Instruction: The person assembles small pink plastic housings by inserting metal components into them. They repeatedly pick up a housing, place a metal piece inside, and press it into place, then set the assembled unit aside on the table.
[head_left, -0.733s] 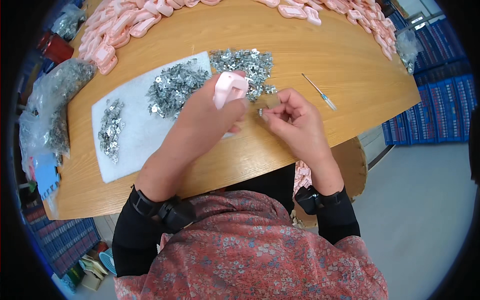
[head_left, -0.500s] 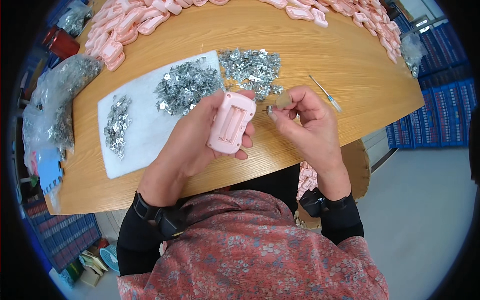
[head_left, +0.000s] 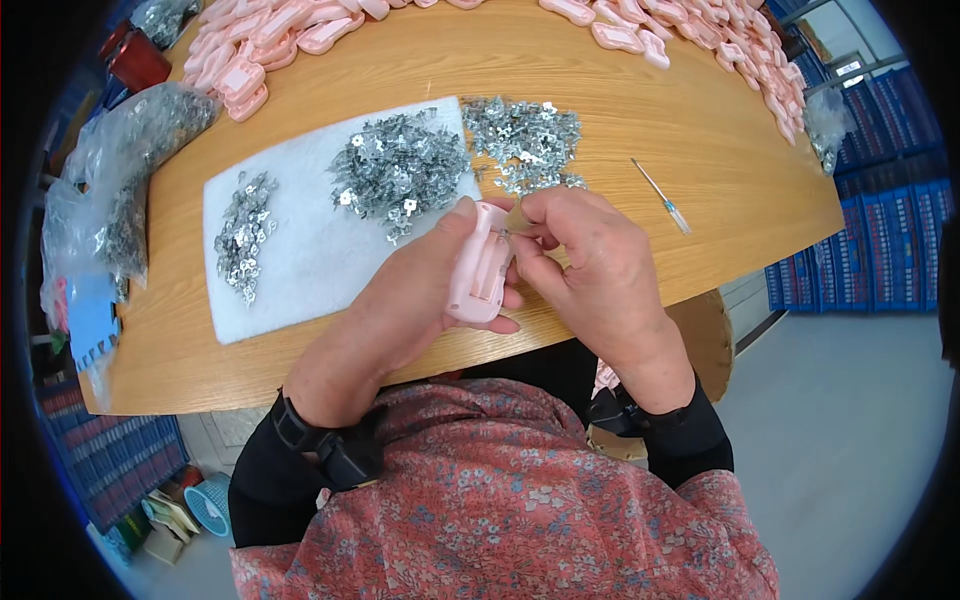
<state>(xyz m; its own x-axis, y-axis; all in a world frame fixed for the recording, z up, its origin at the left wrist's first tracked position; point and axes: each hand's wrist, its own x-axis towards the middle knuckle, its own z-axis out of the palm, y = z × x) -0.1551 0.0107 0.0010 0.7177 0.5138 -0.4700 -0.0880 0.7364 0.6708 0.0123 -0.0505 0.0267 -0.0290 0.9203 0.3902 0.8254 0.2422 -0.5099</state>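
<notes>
A pink plastic casing (head_left: 480, 268) with a long battery slot lies in my left hand (head_left: 405, 275), its thumb along one edge and fingers behind. My right hand (head_left: 590, 250) is closed in a pinch at the upper right end of the slot. A small metal contact piece (head_left: 502, 233) shows at its fingertips, partly covered by them. Beyond my hands, a heap of metal contact pieces (head_left: 400, 165) rests on a white foam sheet (head_left: 300, 255); another heap (head_left: 525, 140) is on the wood beside it. A smaller group of pieces (head_left: 243, 235) lies at the sheet's left.
A screwdriver (head_left: 660, 195) lies on the table (head_left: 740, 200) at the right. Many pink casings (head_left: 320, 35) are piled along the far edge. Plastic bags of metal pieces (head_left: 130, 190) and a red canister (head_left: 138, 60) stand at the left. Blue racks (head_left: 870, 240) are at the right.
My right hand has moved left to the casing, bringing the metal piece to its slot. The casing has tilted slightly in my left hand. The view has shifted a little.
</notes>
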